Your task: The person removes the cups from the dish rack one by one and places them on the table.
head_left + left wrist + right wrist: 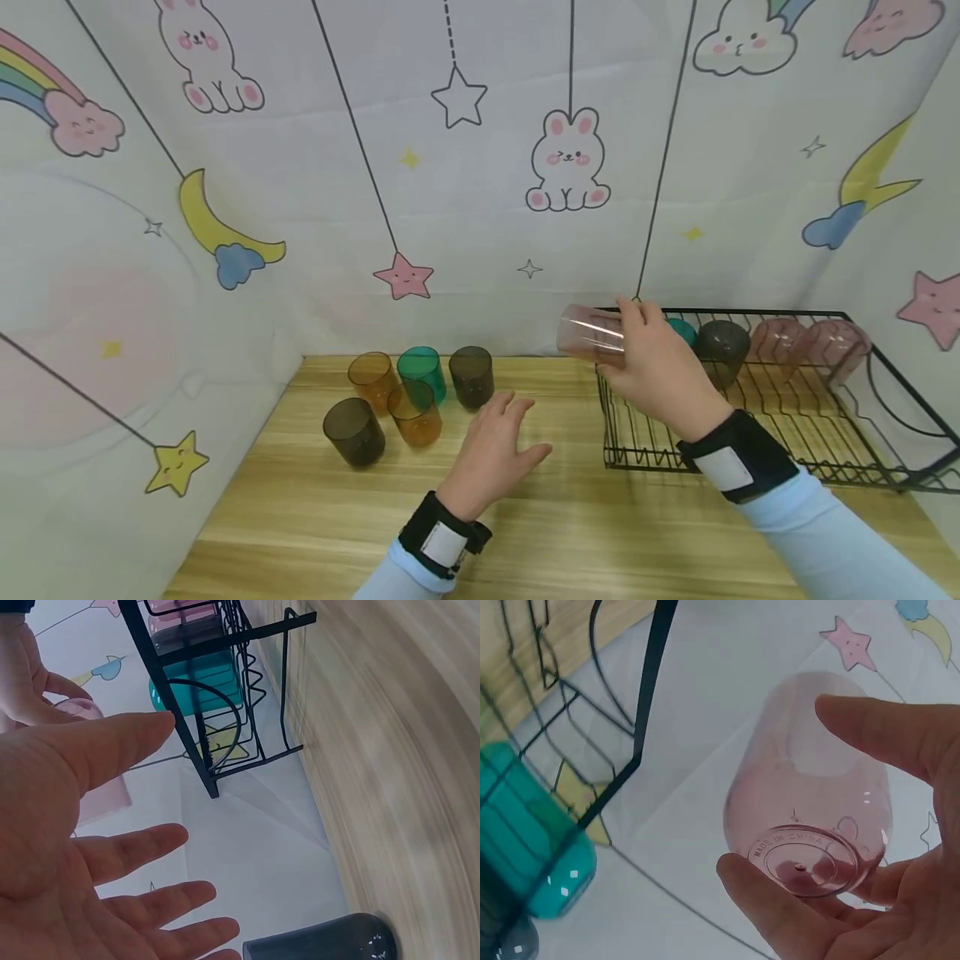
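My right hand (663, 371) grips a clear pink cup (588, 335) by its base end, thumb on one side and fingers on the other. The cup is tipped on its side above the rack's left edge, its mouth toward the left. In the right wrist view the pink cup (810, 787) shows its moulded base. My left hand (491, 454) is over the table with fingers spread, holding nothing. Beside it stand a dark grey cup (472, 379), an amber cup (416, 414), a teal cup (422, 375), another amber cup (372, 382) and a second grey cup (355, 433).
A black wire dish rack (645, 458) stands at the right. In it are a teal cup (682, 330), a grey cup (722, 350) and pink cups (780, 340). The wooden table (300, 533) meets a white printed cloth (480, 233) at the back.
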`<move>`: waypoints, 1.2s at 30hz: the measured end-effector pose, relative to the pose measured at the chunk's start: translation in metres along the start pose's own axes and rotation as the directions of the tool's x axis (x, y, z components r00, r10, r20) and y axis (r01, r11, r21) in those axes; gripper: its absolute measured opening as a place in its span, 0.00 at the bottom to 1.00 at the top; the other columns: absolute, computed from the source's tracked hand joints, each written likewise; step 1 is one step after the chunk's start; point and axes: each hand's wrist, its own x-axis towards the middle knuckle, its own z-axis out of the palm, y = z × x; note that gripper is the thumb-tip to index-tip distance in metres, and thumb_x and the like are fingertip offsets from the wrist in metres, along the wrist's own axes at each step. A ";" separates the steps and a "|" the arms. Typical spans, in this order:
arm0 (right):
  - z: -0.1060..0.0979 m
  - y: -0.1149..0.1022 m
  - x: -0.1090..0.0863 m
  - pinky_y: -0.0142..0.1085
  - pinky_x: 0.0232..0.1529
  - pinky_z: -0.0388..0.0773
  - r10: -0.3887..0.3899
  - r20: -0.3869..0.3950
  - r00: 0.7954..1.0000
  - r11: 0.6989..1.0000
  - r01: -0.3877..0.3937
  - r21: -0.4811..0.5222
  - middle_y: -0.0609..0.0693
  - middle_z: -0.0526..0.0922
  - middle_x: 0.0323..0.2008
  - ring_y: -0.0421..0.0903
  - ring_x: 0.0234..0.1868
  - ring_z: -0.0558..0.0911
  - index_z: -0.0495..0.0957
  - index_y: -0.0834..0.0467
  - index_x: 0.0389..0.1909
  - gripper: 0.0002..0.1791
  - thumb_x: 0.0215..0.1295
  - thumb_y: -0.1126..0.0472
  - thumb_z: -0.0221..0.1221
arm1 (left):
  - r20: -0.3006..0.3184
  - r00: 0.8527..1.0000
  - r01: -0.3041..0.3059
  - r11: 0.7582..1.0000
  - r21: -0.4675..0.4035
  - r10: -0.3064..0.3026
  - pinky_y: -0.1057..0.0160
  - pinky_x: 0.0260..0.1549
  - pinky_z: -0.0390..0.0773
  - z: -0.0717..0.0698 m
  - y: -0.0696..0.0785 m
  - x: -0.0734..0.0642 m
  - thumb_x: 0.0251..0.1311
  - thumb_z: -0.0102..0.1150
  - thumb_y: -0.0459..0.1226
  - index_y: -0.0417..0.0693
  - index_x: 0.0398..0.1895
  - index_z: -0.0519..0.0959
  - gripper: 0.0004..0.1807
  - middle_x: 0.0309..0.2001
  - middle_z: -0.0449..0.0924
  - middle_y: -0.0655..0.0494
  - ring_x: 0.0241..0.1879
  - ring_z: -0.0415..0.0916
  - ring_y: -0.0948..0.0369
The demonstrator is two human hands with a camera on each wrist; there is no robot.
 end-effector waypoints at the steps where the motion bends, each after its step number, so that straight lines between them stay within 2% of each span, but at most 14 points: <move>1: 0.002 -0.002 -0.001 0.46 0.35 0.81 0.003 -0.011 1.000 1.000 -0.003 0.023 0.68 0.67 0.52 0.56 0.38 0.79 0.58 0.68 0.64 0.44 0.49 0.55 0.67 | -0.001 1.000 0.003 1.000 0.000 -0.003 0.46 0.63 0.63 0.000 0.000 0.000 0.54 0.61 0.57 0.50 0.62 0.70 0.35 0.65 0.65 0.44 0.67 0.60 0.50; 6: 0.012 -0.010 -0.007 0.46 0.35 0.81 0.040 -0.017 0.999 0.991 -0.037 0.126 0.66 0.65 0.54 0.55 0.39 0.79 0.62 0.64 0.63 0.42 0.50 0.52 0.68 | -0.010 1.000 0.021 1.000 -0.018 -0.022 0.45 0.61 0.66 -0.003 -0.001 0.000 0.54 0.61 0.57 0.51 0.62 0.70 0.35 0.65 0.65 0.44 0.65 0.62 0.48; 11: 0.023 -0.014 -0.016 0.44 0.35 0.79 0.077 -0.026 0.997 0.985 -0.072 0.158 0.58 0.72 0.48 0.50 0.41 0.76 0.66 0.62 0.61 0.43 0.50 0.41 0.66 | -0.044 0.998 0.039 0.997 -0.070 -0.042 0.46 0.59 0.69 -0.007 -0.004 0.000 0.54 0.62 0.55 0.50 0.60 0.72 0.33 0.63 0.68 0.46 0.63 0.65 0.49; 14: 0.027 -0.016 -0.021 0.44 0.36 0.77 0.105 -0.036 0.994 0.973 -0.095 0.211 0.55 0.75 0.45 0.50 0.43 0.75 0.68 0.62 0.60 0.43 0.50 0.38 0.65 | -0.070 0.996 0.050 0.994 -0.100 -0.057 0.49 0.58 0.71 -0.008 -0.006 0.002 0.54 0.63 0.53 0.48 0.59 0.72 0.32 0.62 0.68 0.47 0.62 0.66 0.50; 17: 0.030 -0.018 -0.025 0.45 0.39 0.79 0.149 -0.021 0.989 0.940 -0.135 0.314 0.54 0.75 0.48 0.50 0.46 0.75 0.67 0.60 0.61 0.42 0.50 0.40 0.66 | -0.098 0.992 0.061 0.989 -0.134 -0.074 0.50 0.57 0.72 -0.010 -0.008 0.004 0.55 0.63 0.52 0.48 0.58 0.73 0.30 0.62 0.68 0.47 0.62 0.67 0.51; 20: 0.031 -0.020 -0.028 0.44 0.42 0.79 0.207 0.025 0.978 0.885 -0.199 0.422 0.53 0.75 0.49 0.49 0.47 0.77 0.65 0.58 0.62 0.43 0.49 0.41 0.67 | -0.116 0.988 0.079 0.980 -0.181 -0.101 0.50 0.56 0.73 -0.013 -0.009 0.005 0.55 0.62 0.52 0.47 0.57 0.73 0.30 0.62 0.68 0.47 0.61 0.68 0.51; 23: 0.033 -0.021 -0.031 0.43 0.42 0.79 0.257 0.062 0.964 0.838 -0.254 0.483 0.52 0.75 0.49 0.49 0.46 0.78 0.64 0.57 0.62 0.45 0.48 0.38 0.67 | -0.142 0.982 0.088 0.972 -0.219 -0.121 0.52 0.55 0.74 -0.015 -0.010 0.006 0.57 0.61 0.52 0.48 0.58 0.73 0.29 0.61 0.69 0.49 0.60 0.69 0.54; 28: 0.038 -0.022 -0.035 0.44 0.46 0.80 0.308 0.115 0.944 0.787 -0.321 0.527 0.52 0.75 0.50 0.49 0.49 0.78 0.63 0.56 0.62 0.47 0.47 0.32 0.63 | -0.200 0.970 0.080 0.957 -0.279 -0.140 0.55 0.55 0.74 -0.022 -0.009 0.009 0.63 0.55 0.47 0.49 0.59 0.71 0.24 0.59 0.72 0.52 0.60 0.69 0.58; 31: 0.041 -0.024 -0.037 0.45 0.49 0.79 0.328 0.152 0.932 0.757 -0.356 0.549 0.52 0.75 0.50 0.50 0.53 0.76 0.63 0.57 0.63 0.47 0.48 0.30 0.61 | -0.207 0.967 0.075 0.939 -0.336 -0.151 0.54 0.57 0.72 -0.027 -0.007 0.010 0.66 0.51 0.45 0.50 0.62 0.68 0.23 0.61 0.70 0.53 0.62 0.67 0.58; 36: 0.043 -0.026 -0.039 0.44 0.51 0.78 0.339 0.159 0.927 0.726 -0.365 0.582 0.51 0.75 0.50 0.50 0.54 0.75 0.63 0.56 0.62 0.48 0.47 0.30 0.61 | -0.218 0.964 0.048 0.902 -0.430 -0.155 0.50 0.61 0.67 -0.037 -0.002 0.016 0.68 0.46 0.50 0.52 0.68 0.61 0.27 0.65 0.65 0.54 0.66 0.63 0.57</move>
